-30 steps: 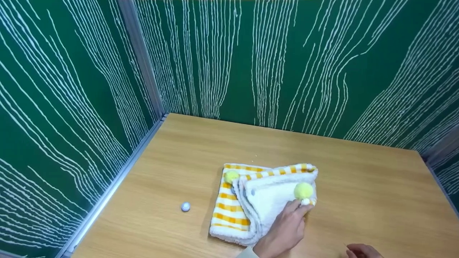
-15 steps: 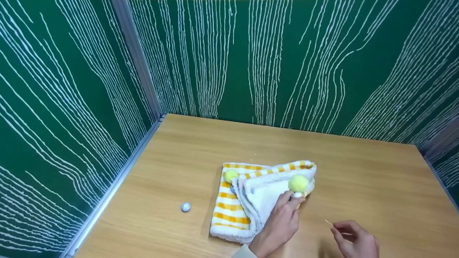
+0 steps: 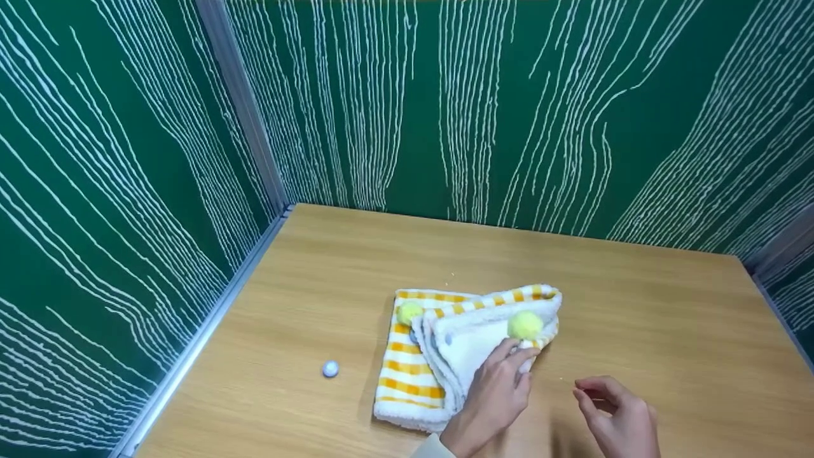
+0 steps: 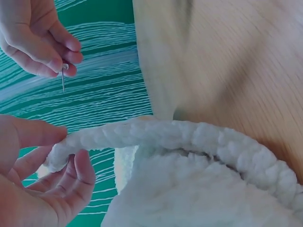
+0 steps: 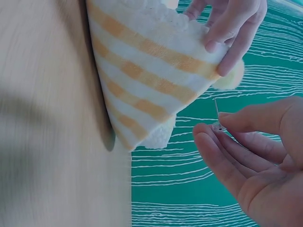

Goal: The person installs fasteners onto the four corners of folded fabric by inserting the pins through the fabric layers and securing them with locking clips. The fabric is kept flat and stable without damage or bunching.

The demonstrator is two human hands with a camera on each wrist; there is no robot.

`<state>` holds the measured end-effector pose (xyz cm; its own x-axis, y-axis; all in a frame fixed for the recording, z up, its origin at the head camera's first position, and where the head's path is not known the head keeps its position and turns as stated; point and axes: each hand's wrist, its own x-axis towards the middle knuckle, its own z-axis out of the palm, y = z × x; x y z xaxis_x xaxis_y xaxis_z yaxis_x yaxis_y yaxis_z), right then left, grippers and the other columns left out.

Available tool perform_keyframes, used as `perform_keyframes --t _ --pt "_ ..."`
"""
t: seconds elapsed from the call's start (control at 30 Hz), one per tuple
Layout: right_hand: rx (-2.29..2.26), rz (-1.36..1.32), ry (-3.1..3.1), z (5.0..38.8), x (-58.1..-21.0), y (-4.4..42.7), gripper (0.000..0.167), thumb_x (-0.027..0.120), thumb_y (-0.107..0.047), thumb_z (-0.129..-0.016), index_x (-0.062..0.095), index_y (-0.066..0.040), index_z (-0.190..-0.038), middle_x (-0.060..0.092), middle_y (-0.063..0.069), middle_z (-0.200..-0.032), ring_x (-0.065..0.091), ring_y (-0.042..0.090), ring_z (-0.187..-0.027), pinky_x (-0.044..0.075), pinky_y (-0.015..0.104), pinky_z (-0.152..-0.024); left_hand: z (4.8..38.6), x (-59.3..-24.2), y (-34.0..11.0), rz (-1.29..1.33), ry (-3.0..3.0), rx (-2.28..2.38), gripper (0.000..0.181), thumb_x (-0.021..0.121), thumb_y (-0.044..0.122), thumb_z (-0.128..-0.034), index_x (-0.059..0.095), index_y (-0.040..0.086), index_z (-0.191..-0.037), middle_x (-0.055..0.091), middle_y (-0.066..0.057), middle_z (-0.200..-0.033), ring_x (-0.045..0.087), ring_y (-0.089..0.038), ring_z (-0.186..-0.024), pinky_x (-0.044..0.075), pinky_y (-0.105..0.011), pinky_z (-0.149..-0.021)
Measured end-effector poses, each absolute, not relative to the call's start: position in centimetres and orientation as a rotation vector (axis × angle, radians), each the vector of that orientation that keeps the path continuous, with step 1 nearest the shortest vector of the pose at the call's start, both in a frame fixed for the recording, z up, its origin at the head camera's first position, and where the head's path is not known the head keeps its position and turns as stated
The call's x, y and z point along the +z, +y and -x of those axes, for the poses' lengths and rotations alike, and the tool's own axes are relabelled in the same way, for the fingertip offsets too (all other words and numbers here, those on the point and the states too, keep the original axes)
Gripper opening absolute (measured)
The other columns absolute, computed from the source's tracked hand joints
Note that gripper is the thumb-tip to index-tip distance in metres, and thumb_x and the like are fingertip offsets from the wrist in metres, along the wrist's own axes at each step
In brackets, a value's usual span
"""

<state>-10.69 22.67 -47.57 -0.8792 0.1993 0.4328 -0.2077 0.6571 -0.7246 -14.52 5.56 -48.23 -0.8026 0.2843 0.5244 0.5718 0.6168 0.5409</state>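
Observation:
A fleece-lined cloth with orange and white checks lies folded on the table, one flap turned to show its white fluffy side. Yellow pom-poms sit on it, one at the left and a larger pom-pom at the right corner. My left hand pinches the rolled white edge just below that larger pom-pom and holds it raised. To the right, apart from the cloth, my right hand pinches a thin pin by its small clear head. In the right wrist view the pin's point faces up.
A small silvery ball lies left of the cloth on the wooden table. Tiny pale specks lie behind the cloth. Green panels with white wavy lines stand along the back and sides.
My right hand has come up from the bottom edge with the pin and moved left toward the cloth. My left hand has drawn the pom-pom corner slightly left and up.

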Motion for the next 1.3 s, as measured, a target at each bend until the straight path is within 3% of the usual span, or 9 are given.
perform_keyframes --t 0.2,0.5,0.77,1.3 --pt "1.143 0.005 -2.405 11.0 -47.0 22.1 0.014 0.074 0.008 -0.071 0.070 -0.003 -0.078 0.070 0.008 -0.073 0.058 -0.010 -0.064 0.047 0.007 -0.060 14.6 -48.1 5.4 0.642 -2.497 -1.031 0.037 0.064 0.004 -0.0823 0.067 0.016 -0.117 0.058 -0.001 -0.119 0.058 -0.010 -0.103 0.046 -0.019 -0.087" --pt "1.170 -0.050 -2.397 11.8 -46.8 21.1 0.014 0.073 0.010 -0.073 0.070 -0.003 -0.079 0.071 0.008 -0.078 0.062 -0.002 -0.072 0.047 0.007 -0.065 14.7 -48.2 5.3 0.725 -2.487 -1.073 0.038 0.060 0.003 -0.0850 0.064 0.011 -0.122 0.057 -0.004 -0.121 0.058 -0.009 -0.104 0.042 -0.015 -0.091" --pt "1.161 -0.139 -2.379 12.4 -46.9 20.5 0.013 0.075 0.008 -0.072 0.072 -0.002 -0.079 0.070 0.006 -0.076 0.062 -0.003 -0.067 0.047 0.007 -0.062 14.7 -48.3 5.3 0.778 -2.457 -1.066 0.042 0.059 0.000 -0.0831 0.063 0.010 -0.123 0.057 -0.002 -0.118 0.056 -0.005 -0.099 0.042 -0.011 -0.087" --pt "1.134 -0.189 -2.396 13.0 -46.9 19.8 0.014 0.075 0.008 -0.073 0.072 -0.005 -0.078 0.070 0.005 -0.075 0.063 0.004 -0.064 0.047 0.008 -0.059 14.8 -48.0 5.4 0.839 -2.491 -1.054 0.047 0.061 -0.002 -0.0805 0.061 0.009 -0.126 0.057 -0.001 -0.123 0.054 -0.003 -0.104 0.039 -0.008 -0.088"
